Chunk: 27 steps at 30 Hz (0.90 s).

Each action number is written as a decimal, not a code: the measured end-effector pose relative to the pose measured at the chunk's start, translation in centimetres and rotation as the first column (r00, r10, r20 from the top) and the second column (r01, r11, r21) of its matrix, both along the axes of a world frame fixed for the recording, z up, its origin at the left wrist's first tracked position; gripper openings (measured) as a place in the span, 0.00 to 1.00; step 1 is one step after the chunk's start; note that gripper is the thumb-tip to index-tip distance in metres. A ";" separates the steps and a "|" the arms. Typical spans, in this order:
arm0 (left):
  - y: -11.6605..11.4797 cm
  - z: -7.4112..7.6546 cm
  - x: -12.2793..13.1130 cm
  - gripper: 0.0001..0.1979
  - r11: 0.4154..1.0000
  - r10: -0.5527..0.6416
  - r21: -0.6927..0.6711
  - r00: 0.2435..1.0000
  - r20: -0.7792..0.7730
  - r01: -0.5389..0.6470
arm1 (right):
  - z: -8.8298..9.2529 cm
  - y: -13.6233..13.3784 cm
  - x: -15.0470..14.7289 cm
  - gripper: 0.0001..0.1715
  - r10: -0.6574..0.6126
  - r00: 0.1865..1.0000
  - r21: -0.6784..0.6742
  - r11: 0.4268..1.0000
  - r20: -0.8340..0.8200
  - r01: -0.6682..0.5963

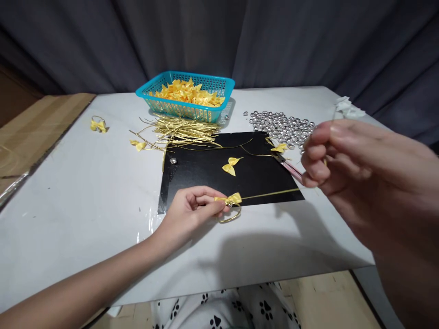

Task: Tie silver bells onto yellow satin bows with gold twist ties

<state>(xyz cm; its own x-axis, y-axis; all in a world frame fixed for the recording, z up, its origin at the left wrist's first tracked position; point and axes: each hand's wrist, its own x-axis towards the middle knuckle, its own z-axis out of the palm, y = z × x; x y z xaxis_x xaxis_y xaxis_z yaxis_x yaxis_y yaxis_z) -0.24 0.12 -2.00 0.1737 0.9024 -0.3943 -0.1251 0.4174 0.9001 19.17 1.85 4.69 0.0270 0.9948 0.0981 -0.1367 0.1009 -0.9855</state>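
Observation:
My left hand (199, 203) pinches a yellow ribbon bow (234, 198) over the front edge of a black mat (202, 178). A small silver bead (230, 205) and a gold cord loop (229, 221) hang at the bow. From the bow a straight gold cord (270, 194) runs right toward my raised right hand (339, 155). That hand is closed, thumb against forefinger, with a thin strand showing above the fingertips. Scissors with a pink handle (291, 170) reach behind its curled fingers; whether they are held or lying is unclear. Another yellow bow (232, 167) lies on the mat.
A blue basket (185, 106) of yellow bows stands at the back of the white table (85, 192). Before it lie gold cords (187, 130); silver beads (281, 127) spread to the right. A looped bow (98, 125) sits far left, near cardboard (44, 119).

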 end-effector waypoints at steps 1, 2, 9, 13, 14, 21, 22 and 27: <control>0.0 0.0 0.0 0.03 1.000 -0.004 0.003 1.000 -0.002 0.004 | -0.1 -0.5 0.0 0.08 0.016 0.998 0.027 0.999 0.060 -0.018; 0.0 0.0 0.0 0.03 1.000 -0.006 0.007 1.000 -0.003 0.006 | -0.2 -0.9 0.1 0.08 0.003 0.994 0.056 0.998 0.106 -0.009; -0.1 0.3 0.2 0.03 1.000 0.022 0.003 1.000 -0.020 -0.022 | -1.7 -1.8 0.4 0.09 -0.017 0.936 -0.003 1.000 0.351 0.020; -0.2 0.3 0.3 0.03 0.999 0.040 -0.017 0.998 -0.054 -0.041 | -2.3 -2.4 1.0 0.10 0.013 0.962 -0.106 0.994 0.274 0.016; -0.2 0.3 0.3 0.03 0.999 0.042 -0.022 0.997 -0.063 -0.043 | -2.5 -2.6 1.1 0.11 0.012 0.967 -0.123 0.992 0.255 0.020; -0.1 0.7 0.6 0.01 0.998 0.060 -0.029 0.996 -0.067 -0.062 | -4.4 -4.5 0.8 0.13 0.235 0.947 -0.345 0.926 0.219 -0.150; -0.1 0.7 0.7 0.01 0.997 0.063 -0.029 0.996 -0.063 -0.065 | -4.7 -4.8 0.6 0.14 0.261 0.937 -0.351 0.921 0.234 -0.169; -0.1 0.7 0.6 0.01 0.998 0.059 -0.021 0.997 -0.053 -0.060 | -5.1 -5.5 -0.1 0.16 0.306 0.913 -0.359 0.912 0.271 -0.199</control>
